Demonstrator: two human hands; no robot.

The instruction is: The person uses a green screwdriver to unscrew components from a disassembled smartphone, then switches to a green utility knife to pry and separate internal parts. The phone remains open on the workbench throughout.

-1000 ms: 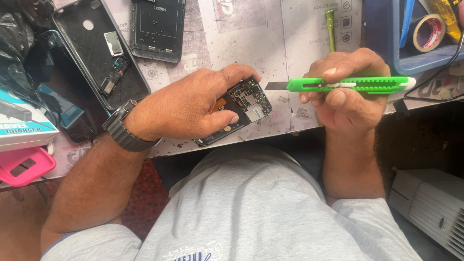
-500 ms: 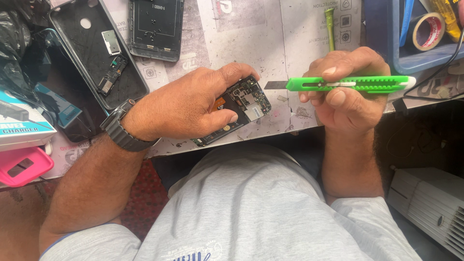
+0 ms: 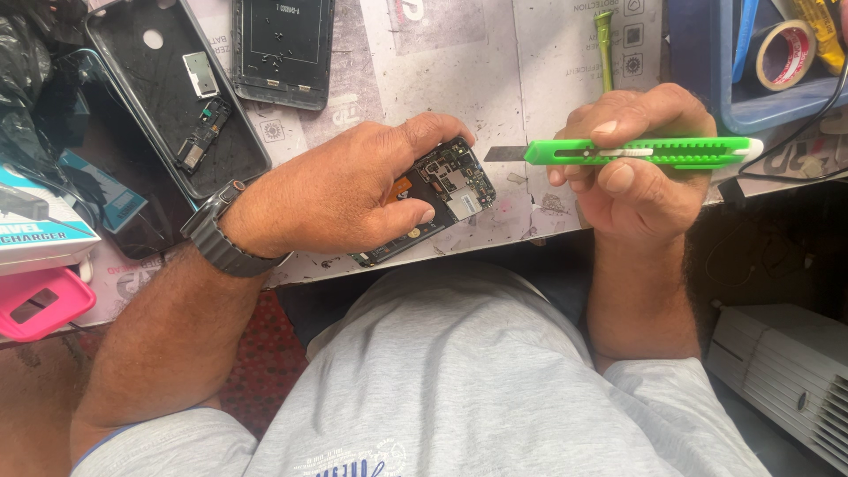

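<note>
Hardly anything is shifting between the earlier frames and now: both hands are keeping their places and the knife blade is sitting at the same short gap from the phone. I am watching the left hand (image 3: 340, 199) pressing down on the opened phone (image 3: 446, 190), which is lying at the near edge of the worktop (image 3: 459, 79) with its circuit board showing; the fingers are curling over the top edge and the thumb is bearing on the lower side, so the hand is closed around it. The right hand (image 3: 640, 172) is gripping a green utility knife (image 3: 640, 152) held level, the thumb resting on the slider and the short blade pointing left, near the phone's right corner but not touching it. To do this well, I judge the blade should be entering shallow and flat along the seam, away from the left fingertips, with the phone kept pinned so that it cannot skid. The left wrist, wearing a dark watch (image 3: 221, 238), is lying low over the worktop with the forearm angling in from the lower left; the right forearm is rising almost straight from the lap. A black back cover (image 3: 132, 66) and a bare phone frame (image 3: 283, 49) are lying further back, and a tape roll (image 3: 784, 55) is sitting in a blue tray (image 3: 698, 62).
</note>
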